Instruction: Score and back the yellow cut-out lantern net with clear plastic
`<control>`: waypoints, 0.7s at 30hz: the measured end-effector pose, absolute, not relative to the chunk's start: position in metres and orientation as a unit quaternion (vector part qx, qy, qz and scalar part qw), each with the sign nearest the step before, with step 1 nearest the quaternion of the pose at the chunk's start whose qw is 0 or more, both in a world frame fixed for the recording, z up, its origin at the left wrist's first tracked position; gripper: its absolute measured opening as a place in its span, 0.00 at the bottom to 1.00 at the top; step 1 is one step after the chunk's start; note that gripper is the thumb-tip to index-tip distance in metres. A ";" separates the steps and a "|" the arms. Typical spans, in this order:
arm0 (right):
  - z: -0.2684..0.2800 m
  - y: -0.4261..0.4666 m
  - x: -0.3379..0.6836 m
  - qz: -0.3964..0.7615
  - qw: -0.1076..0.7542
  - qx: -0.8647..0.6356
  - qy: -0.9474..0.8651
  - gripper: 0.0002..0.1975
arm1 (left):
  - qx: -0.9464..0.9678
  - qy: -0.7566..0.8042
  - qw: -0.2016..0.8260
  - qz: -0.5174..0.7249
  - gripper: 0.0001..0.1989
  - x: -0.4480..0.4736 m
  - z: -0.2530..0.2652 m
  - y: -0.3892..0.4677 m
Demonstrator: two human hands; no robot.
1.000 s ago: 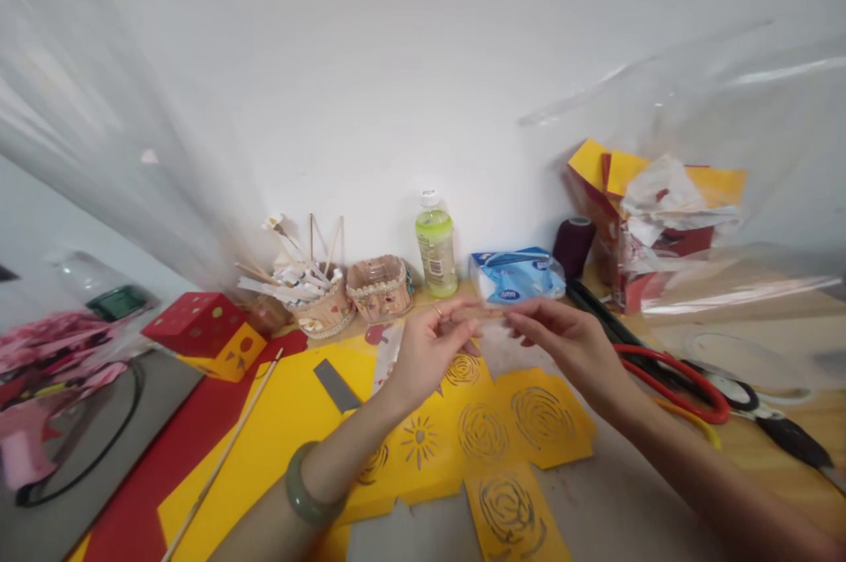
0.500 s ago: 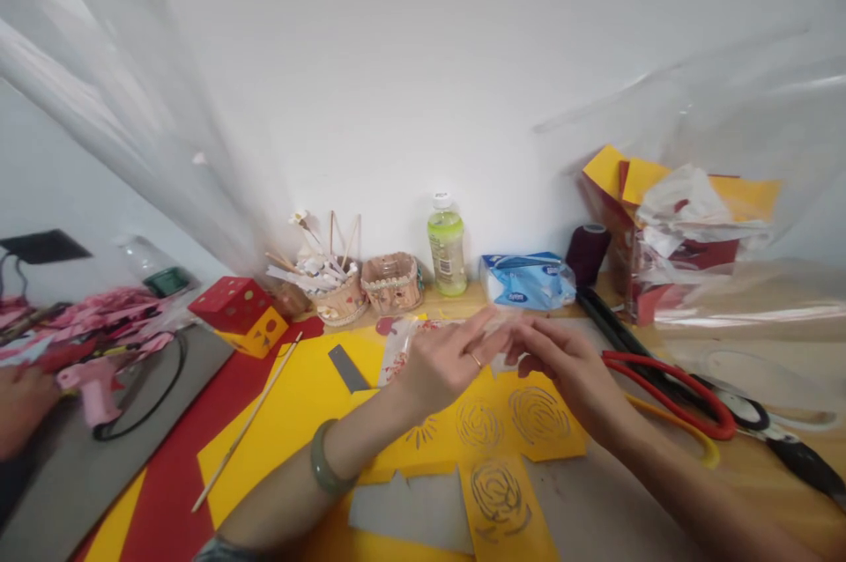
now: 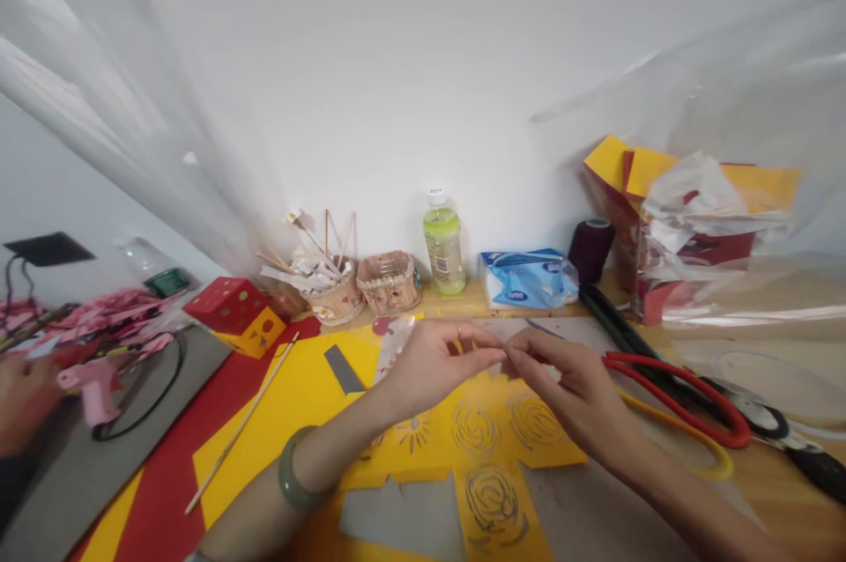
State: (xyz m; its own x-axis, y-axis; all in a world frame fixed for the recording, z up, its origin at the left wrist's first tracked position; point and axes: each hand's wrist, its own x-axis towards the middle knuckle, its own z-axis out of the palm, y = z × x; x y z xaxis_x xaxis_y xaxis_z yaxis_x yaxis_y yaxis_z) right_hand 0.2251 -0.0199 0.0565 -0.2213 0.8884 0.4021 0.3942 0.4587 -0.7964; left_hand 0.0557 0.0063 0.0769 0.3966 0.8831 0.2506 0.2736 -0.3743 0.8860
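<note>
My left hand (image 3: 440, 364), with a green bangle (image 3: 291, 469) on the wrist, is closed in a pinch. Its fingertips meet those of my right hand (image 3: 572, 377), which is pinched as well. Anything between the fingertips is too small to make out. Below both hands lies yellow paper (image 3: 436, 456) with swirling flower patterns cut through it. A small grey strip (image 3: 344, 370) rests on the yellow sheet to the left, and a thin wooden stick (image 3: 241, 425) lies across that sheet.
Along the wall stand a red and yellow box (image 3: 241, 315), two small decorated baskets (image 3: 389, 284), a green bottle (image 3: 442, 249), a tissue pack (image 3: 529, 280) and a dark thread spool (image 3: 590, 249). Red-handled scissors (image 3: 680, 399) lie right. At left, another person's hand (image 3: 26, 399) is near a pink glue gun (image 3: 92, 390).
My left hand has turned, its thumb now showing, and its fingers have come together in a pinch. My right fingers have drawn tighter against the left fingertips.
</note>
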 end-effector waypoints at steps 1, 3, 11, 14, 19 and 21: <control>0.057 -0.021 0.224 0.265 0.449 -0.440 -0.731 0.13 | 0.709 0.393 0.464 0.358 0.09 0.057 0.076 0.006; 0.057 -0.020 0.222 0.249 0.473 -0.452 -0.714 0.09 | 0.655 0.405 0.530 0.355 0.09 0.060 0.074 0.004; 0.056 -0.019 0.220 0.435 0.499 -0.443 -0.604 0.11 | 0.578 0.388 0.631 0.341 0.17 0.072 0.064 -0.010; 0.060 -0.021 0.219 0.463 0.497 -0.448 -0.581 0.12 | 0.576 0.371 0.655 0.320 0.21 0.075 0.061 -0.015; 0.061 -0.022 0.216 0.503 0.480 -0.448 -0.562 0.14 | 0.559 0.366 0.673 0.319 0.25 0.078 0.058 -0.019; 0.060 -0.022 0.216 0.502 0.480 -0.445 -0.565 0.14 | 0.555 0.370 0.673 0.320 0.25 0.078 0.057 -0.019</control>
State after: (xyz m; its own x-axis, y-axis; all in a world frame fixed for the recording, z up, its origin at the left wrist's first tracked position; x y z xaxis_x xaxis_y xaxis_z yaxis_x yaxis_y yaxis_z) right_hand 0.2156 -0.0217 0.0599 -0.1432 0.9850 0.0960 0.0204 0.0999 -0.9948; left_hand 0.0782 -0.0187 0.0575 0.5218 0.8412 -0.1417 -0.0202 0.1783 0.9838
